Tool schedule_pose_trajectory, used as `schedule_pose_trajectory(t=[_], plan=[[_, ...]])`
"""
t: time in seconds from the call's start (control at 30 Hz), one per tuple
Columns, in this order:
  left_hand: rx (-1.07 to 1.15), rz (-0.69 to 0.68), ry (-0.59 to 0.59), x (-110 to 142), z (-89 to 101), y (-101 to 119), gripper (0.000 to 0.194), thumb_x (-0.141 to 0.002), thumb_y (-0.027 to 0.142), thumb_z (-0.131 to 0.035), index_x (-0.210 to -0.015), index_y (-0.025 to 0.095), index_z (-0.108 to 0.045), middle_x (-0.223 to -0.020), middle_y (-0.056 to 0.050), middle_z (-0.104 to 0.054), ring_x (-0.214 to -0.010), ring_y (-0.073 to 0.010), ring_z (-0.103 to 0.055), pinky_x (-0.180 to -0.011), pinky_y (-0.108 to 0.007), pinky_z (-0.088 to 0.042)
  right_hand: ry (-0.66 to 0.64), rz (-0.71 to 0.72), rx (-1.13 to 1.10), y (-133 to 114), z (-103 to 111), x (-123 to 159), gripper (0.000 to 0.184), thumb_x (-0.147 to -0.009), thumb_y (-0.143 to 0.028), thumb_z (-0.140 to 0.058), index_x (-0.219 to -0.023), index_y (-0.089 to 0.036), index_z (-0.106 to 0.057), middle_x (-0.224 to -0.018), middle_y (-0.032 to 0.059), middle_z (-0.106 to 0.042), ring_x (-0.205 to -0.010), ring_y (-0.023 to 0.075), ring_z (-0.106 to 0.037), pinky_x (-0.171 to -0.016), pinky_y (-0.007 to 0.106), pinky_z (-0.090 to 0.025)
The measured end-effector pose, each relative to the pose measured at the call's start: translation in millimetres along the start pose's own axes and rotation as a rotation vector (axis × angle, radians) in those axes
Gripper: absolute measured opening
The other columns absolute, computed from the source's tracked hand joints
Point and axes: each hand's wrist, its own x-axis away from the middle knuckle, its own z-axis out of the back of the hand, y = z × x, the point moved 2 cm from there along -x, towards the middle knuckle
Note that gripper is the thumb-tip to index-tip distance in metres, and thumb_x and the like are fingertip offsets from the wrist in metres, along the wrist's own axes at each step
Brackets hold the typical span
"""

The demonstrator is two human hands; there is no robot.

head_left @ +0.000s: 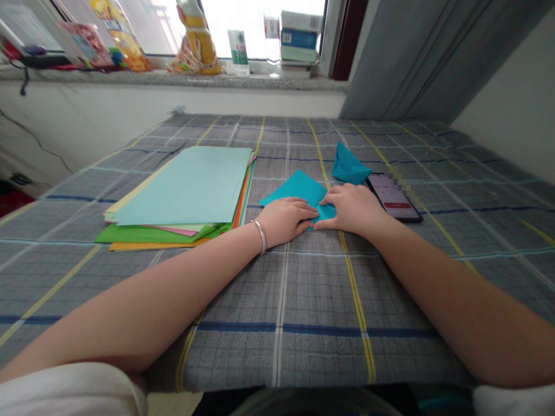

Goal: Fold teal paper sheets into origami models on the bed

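A teal sheet of paper point(299, 188), partly folded, lies flat on the checked cloth point(303, 300). My left hand point(286, 218), with a silver bracelet at the wrist, presses on its near edge with fingers flat and pointing right. My right hand point(353, 209) meets it from the right, its fingers curled and pinching down on the paper's near corner. A finished teal folded shape point(348, 166) stands just beyond my right hand.
A stack of coloured paper sheets point(182, 196), pale blue on top, lies to the left. A phone point(393, 197) with its screen lit rests right of my hand. The windowsill point(173, 78) behind holds snack bags and boxes. A grey curtain point(425, 58) hangs at the back right.
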Motion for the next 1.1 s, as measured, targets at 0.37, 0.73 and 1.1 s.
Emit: schedule_pose_trajectory(t=[0.37, 0.73, 1.1], plan=[[-0.066, 0.01, -0.071, -2.9, 4.6, -1.7, 0.037, -0.096, 0.044, -0.054, -0.126, 0.026, -0.065, -0.133, 0.0, -0.063, -0.122, -0.022, -0.056, -0.105, -0.035, -0.043, -0.122, -0.06, -0.057, 15.3, -0.9, -2.5, 0.067, -0.067, -0.069, -0.07, -0.115, -0.023, -0.064, -0.119, 0.0123, -0.062, -0.108, 0.0328, -0.058, -0.086, 0.042, -0.044], [-0.052, 0.02, -0.082, -2.1, -1.2, -6.4, 0.043, -0.096, 0.043, -0.053, -0.136, 0.029, -0.055, -0.14, -0.005, -0.054, -0.134, -0.0309, -0.041, -0.113, -0.055, -0.026, -0.258, -0.148, -0.047, 38.8, -5.2, 1.0, 0.088, -0.063, -0.07, -0.071, -0.136, -0.025, -0.054, -0.127, 0.0148, -0.059, -0.108, 0.0354, -0.059, -0.086, 0.043, -0.047], [0.026, 0.111, -0.206, 0.6, 2.3, -13.6, 0.056, -0.094, 0.052, -0.051, -0.147, 0.038, -0.04, -0.16, -0.002, -0.029, -0.147, -0.0412, -0.013, -0.114, -0.067, -0.011, -0.273, -0.183, -0.016, 49.1, -3.9, 4.9, 0.079, -0.065, -0.063, -0.073, -0.134, -0.026, -0.058, -0.122, 0.0139, -0.063, -0.105, 0.0349, -0.062, -0.077, 0.043, -0.051]])
